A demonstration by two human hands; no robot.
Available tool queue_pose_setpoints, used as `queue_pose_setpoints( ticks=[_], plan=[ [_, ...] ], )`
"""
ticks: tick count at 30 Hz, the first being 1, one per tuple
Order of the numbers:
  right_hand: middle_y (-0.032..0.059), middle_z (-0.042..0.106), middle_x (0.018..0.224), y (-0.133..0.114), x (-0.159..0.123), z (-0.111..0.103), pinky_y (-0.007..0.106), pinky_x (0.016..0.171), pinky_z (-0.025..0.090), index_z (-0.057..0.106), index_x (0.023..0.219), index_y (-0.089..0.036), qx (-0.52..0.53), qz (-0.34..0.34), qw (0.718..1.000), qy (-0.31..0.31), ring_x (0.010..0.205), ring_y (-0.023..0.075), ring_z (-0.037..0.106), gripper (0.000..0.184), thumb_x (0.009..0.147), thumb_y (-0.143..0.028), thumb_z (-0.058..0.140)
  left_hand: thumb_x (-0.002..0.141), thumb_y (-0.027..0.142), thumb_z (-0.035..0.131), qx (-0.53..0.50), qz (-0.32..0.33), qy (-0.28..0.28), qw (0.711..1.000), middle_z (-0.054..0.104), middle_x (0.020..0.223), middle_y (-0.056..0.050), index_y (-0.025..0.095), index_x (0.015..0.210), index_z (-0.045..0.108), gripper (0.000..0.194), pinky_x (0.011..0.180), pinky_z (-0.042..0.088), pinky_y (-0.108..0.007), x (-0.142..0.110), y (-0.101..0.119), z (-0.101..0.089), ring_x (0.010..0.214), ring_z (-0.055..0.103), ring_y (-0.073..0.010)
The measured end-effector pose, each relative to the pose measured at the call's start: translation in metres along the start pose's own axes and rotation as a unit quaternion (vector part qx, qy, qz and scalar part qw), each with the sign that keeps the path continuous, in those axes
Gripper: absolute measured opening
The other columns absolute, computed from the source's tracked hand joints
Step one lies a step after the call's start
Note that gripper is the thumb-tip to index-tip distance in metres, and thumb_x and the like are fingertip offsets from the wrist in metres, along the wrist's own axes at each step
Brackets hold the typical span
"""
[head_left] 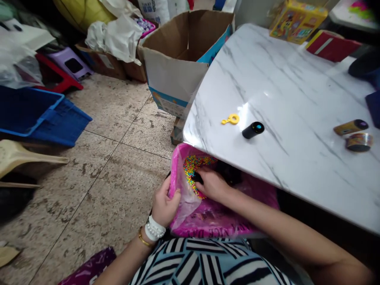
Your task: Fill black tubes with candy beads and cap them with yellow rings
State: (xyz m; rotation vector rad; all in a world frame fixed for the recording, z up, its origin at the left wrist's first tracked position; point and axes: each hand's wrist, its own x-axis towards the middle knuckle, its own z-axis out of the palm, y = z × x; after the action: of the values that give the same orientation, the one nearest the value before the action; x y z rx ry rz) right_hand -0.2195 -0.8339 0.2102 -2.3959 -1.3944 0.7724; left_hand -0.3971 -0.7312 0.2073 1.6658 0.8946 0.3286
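A pink bin (175, 166) lined with clear plastic rests on my lap, partly under the table edge. Small multicoloured balls (190, 168) lie inside at its far left. My left hand (166, 202) is closed around the bin's left rim, thumb on the inner side. My right hand (212, 184) reaches into the bin among the balls, fingers curled on a small black object (198, 178) that is mostly hidden. On the table stands a black cylinder (252, 130) with a blue spot on its end. Beside it lies a yellow ring-shaped plastic piece (230, 119).
The white marbled table (285, 99) overhangs the bin. At its right are a patterned tube (350, 127), a round tub (359, 142), and a yellow box (298, 21) farther back. An open cardboard box (178, 71) stands left of the table; blue crates (62, 118) sit on the floor.
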Motion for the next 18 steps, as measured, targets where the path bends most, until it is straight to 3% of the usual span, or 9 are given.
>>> queue_pose_setpoints(
  ticks=[2, 5, 9, 12, 18],
  plan=[
    [0.0119, 0.066, 0.104, 0.003, -0.009, -0.003, 0.033, 0.086, 0.050, 0.062, 0.107, -0.014, 0.087, -0.064, 0.993, 0.040, 0.096, 0.0220, 0.064, 0.027, 0.080, -0.016, 0.058, 0.082, 0.027, 0.056, -0.012, 0.005, 0.004, 1.000, 0.064, 0.124, -0.011, 0.010, 0.136, 0.049, 0.057, 0.085, 0.053, -0.026, 0.000, -0.001, -0.001, 0.100, 0.065, -0.0198],
    [0.0068, 0.067, 0.106, 0.014, -0.029, -0.009, 0.031, 0.086, 0.051, 0.061, 0.112, -0.018, 0.193, -0.131, 0.965, 0.119, 0.097, 0.0179, 0.064, 0.032, 0.080, -0.014, 0.058, 0.083, 0.026, 0.055, -0.028, -0.001, 0.002, 1.000, 0.066, 0.121, -0.010, 0.010, 0.136, 0.050, 0.055, 0.089, 0.052, -0.027, 0.001, -0.006, 0.000, 0.100, 0.066, -0.0193],
    [0.0051, 0.068, 0.108, 0.027, -0.047, -0.007, 0.031, 0.085, 0.053, 0.063, 0.112, -0.021, 0.263, -0.068, 0.943, 0.193, 0.097, 0.0174, 0.065, 0.031, 0.081, -0.020, 0.062, 0.082, 0.027, 0.056, -0.035, -0.005, 0.002, 0.999, 0.065, 0.124, -0.011, 0.010, 0.136, 0.049, 0.057, 0.086, 0.053, -0.027, 0.003, -0.008, 0.003, 0.099, 0.065, -0.0197],
    [0.0053, 0.068, 0.108, 0.028, -0.047, -0.004, 0.032, 0.085, 0.053, 0.065, 0.110, -0.021, 0.263, -0.049, 0.942, 0.202, 0.096, 0.0179, 0.065, 0.030, 0.081, -0.023, 0.063, 0.081, 0.029, 0.056, -0.021, -0.011, -0.002, 1.000, 0.065, 0.121, -0.011, 0.009, 0.136, 0.049, 0.059, 0.078, 0.055, -0.026, 0.002, -0.005, 0.005, 0.093, 0.066, -0.0201],
    [0.0036, 0.070, 0.104, 0.014, -0.050, -0.019, 0.034, 0.085, 0.054, 0.063, 0.111, -0.022, 0.215, -0.115, 0.940, 0.238, 0.094, 0.0180, 0.066, 0.031, 0.081, -0.018, 0.060, 0.079, 0.032, 0.057, -0.003, -0.025, 0.007, 1.000, 0.070, 0.104, -0.008, 0.009, 0.135, 0.050, 0.061, 0.058, 0.049, -0.020, 0.001, -0.006, 0.004, 0.072, 0.062, -0.0156]
  ],
)
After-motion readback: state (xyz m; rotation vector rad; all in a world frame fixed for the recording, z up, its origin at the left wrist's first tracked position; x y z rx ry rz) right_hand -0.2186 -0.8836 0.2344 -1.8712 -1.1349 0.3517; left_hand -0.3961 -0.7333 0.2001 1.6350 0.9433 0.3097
